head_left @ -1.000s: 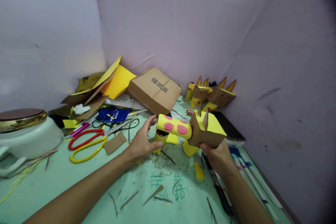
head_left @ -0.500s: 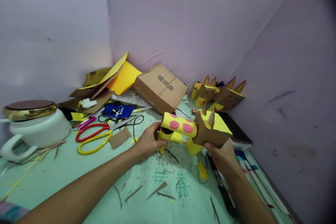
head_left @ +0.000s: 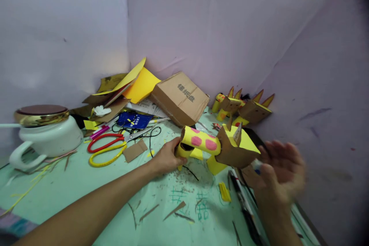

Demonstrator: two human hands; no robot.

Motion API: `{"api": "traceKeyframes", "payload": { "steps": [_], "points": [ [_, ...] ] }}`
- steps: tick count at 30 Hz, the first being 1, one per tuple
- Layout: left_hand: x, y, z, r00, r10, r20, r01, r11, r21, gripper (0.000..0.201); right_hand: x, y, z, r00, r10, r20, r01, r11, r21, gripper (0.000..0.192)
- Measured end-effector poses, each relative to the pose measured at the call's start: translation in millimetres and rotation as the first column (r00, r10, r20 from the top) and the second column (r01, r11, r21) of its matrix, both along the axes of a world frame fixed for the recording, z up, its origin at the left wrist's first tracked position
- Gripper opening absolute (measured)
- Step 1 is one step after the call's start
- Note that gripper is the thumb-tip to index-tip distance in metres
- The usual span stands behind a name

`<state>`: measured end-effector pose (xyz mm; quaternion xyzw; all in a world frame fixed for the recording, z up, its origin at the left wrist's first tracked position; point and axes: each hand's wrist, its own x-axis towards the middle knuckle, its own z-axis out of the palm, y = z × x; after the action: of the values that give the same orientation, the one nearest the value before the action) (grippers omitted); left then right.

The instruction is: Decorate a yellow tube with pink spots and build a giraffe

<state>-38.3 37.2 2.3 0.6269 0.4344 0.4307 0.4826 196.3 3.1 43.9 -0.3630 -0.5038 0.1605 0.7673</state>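
Yellow paper covers the tubular body of the spotted figure (head_left: 201, 140), which we find right of centre on the green surface (head_left: 121, 225), with pink patches along its side. We note a brown cardboard head at its right end, bearing two upright pointed pieces and a yellow top. Our left hand (head_left: 168, 157) is closed around the short tube leg at the other end, thumb in front. Our right hand (head_left: 281, 169), blurred, is wide open with its fingers loosely curled and its grasp free; it lies just beside the head, and we cannot tell whether they touch. Behind the figure we observe a tilted cardboard box (head_left: 181, 96), and to the box's right, near the wall, two similar figures (head_left: 255, 112) with striped horns. To the left lie red-and-yellow scissors (head_left: 128, 138), beside a cardboard scrap (head_left: 135, 150), and farther left stands a white mug (head_left: 50, 138). Nearer us, we see a dark pen (head_left: 245, 207) and a small yellow piece (head_left: 225, 192).
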Motion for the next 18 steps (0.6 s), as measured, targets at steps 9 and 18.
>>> {"api": "traceKeyframes", "payload": {
  "steps": [9,18],
  "points": [
    [-1.1,-4.0,-3.0,1.000,0.016,-0.020,-0.015,0.999,0.037,0.055,-63.6,-19.9,65.7,0.357,0.258,0.898,-0.200,0.960,-0.197,0.071],
    [-3.5,-4.5,2.7,0.991,0.043,-0.125,-0.037,0.998,0.049,0.051,-67.2,45.0,34.2,0.032,0.219,0.975,-0.083,0.973,-0.216,0.052]
  ]
}}
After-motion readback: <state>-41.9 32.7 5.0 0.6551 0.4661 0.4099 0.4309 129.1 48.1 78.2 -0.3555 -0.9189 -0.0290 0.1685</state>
